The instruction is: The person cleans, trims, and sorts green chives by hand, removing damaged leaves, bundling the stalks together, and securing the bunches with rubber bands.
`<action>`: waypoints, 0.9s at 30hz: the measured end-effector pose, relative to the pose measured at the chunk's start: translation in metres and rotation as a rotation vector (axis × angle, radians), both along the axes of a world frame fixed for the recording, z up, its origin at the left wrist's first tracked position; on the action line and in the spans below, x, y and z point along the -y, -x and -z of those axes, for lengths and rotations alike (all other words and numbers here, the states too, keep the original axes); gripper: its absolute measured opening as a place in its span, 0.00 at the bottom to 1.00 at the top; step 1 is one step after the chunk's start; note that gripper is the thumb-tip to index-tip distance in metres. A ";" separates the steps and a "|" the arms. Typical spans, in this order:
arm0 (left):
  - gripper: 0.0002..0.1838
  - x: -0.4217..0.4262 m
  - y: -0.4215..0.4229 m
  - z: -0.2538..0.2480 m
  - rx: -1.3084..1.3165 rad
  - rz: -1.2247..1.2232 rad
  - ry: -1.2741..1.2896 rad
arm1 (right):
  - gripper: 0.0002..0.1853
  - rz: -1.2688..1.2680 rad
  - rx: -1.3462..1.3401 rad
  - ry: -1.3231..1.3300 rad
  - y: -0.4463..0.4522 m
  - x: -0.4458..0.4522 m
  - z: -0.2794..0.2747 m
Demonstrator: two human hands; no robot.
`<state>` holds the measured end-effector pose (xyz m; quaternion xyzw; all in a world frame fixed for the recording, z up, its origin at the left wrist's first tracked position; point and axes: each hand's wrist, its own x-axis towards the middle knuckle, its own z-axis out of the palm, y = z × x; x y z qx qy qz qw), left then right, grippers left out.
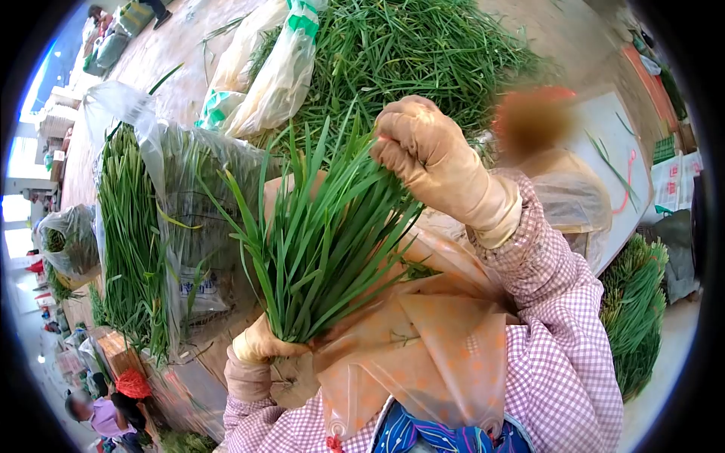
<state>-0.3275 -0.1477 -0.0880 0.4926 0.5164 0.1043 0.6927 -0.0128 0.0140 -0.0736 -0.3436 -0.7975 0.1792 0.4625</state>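
My left hand (260, 343), in a pale rubber glove, is wrapped round the lower end of a bunch of garlic chives (321, 249). The long flat leaves fan upward and to the right from that grip. At the upper right of the bunch, my gloved right hand (430, 155) is closed in a fist beside the leaf tips; whatever lies inside its fingers is hidden. Below the leaves, a translucent orange-patterned apron (423, 332) covers my lap. Behind both hands rises a large loose heap of garlic chives (408, 60).
Left of me stands a clear plastic bag (208, 196) packed with upright chives (132, 241). White-and-green plastic bags (276, 75) lie against the heap. Bundled greens (634, 317) and a white board (604, 143) are at right. A person (109, 415) is at lower left.
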 end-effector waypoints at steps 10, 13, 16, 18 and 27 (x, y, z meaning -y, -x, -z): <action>0.24 0.003 -0.006 0.000 0.044 -0.058 -0.091 | 0.06 0.046 -0.732 0.543 -0.018 -0.014 0.041; 0.23 0.003 -0.004 -0.010 -0.084 -0.104 -0.208 | 0.16 -0.246 -0.543 0.833 -0.010 0.004 0.042; 0.29 -0.006 -0.012 -0.029 -0.457 -0.139 -0.571 | 0.09 -0.207 -0.257 0.773 -0.008 0.002 0.045; 0.30 -0.015 -0.011 -0.027 -0.564 -0.062 -0.952 | 0.04 -0.195 -0.697 0.783 -0.010 -0.009 0.055; 0.37 -0.001 -0.024 0.031 -0.926 -0.064 -1.302 | 0.10 0.136 -0.893 0.543 -0.118 -0.012 -0.025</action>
